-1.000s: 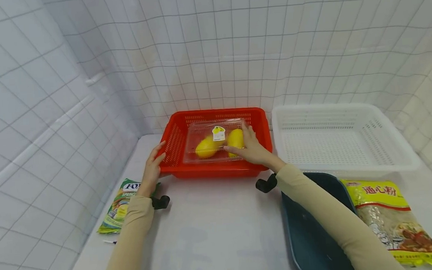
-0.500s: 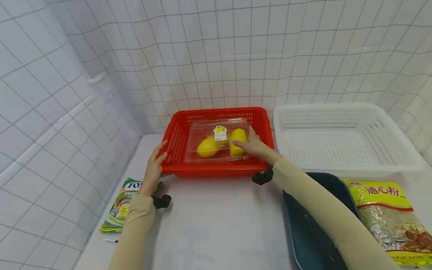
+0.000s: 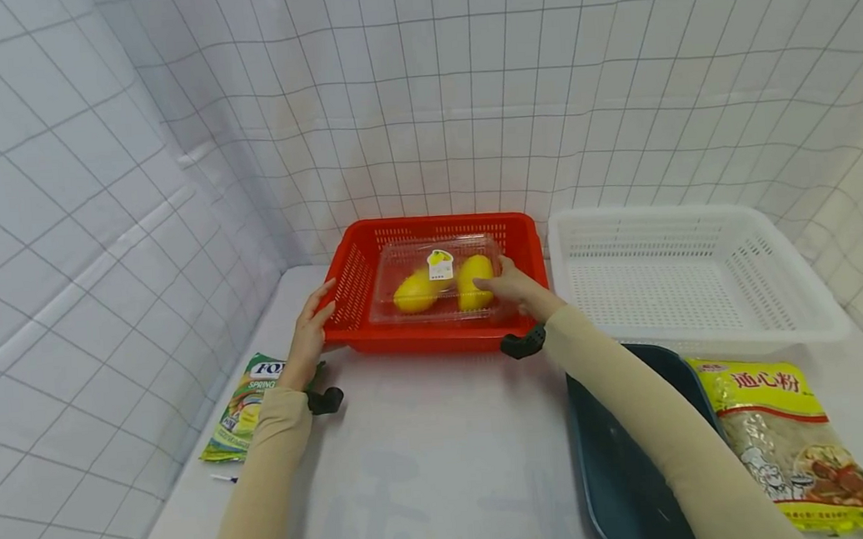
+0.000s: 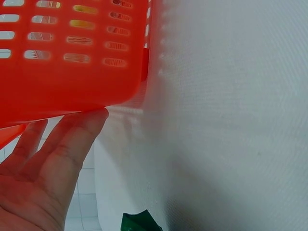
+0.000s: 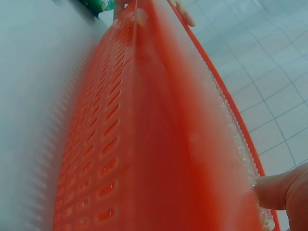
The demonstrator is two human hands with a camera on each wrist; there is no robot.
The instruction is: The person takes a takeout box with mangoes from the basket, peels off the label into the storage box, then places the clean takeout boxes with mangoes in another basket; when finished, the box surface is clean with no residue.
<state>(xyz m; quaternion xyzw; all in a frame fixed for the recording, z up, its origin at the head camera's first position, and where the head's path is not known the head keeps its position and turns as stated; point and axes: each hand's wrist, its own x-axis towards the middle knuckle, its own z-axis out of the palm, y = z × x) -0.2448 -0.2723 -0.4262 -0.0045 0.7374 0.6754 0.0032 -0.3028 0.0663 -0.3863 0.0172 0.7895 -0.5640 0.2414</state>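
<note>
Touches the left end of the red plastic basket (image 3: pixel 414 342) with the left hand (image 3: pixel 307 337), with fingers (image 4: pixel 67 154) straight and spread wide, at least one tip against its edge. Grips the right end of the clear plastic box (image 3: pixel 441 292) with the right hand (image 3: pixel 521 290) held narrow, thumb (image 5: pixel 273 191) at its side; cannot tell how firmly. Has that box inside the red basket, with two yellow fruits (image 3: pixel 418 292) under the lid and a white label (image 3: pixel 439 265) on top. Passes the right sleeve (image 3: pixel 661 429) over a dark blue tray (image 3: pixel 620 490). Has a white basket (image 3: pixel 635 280) just right of the red one, a yellow macaroni bag (image 3: pixel 797 444) beside the tray, and a green FOX packet (image 3: pixel 242 416) partly hidden by the left arm, all on a white table (image 3: pixel 432 487)
</note>
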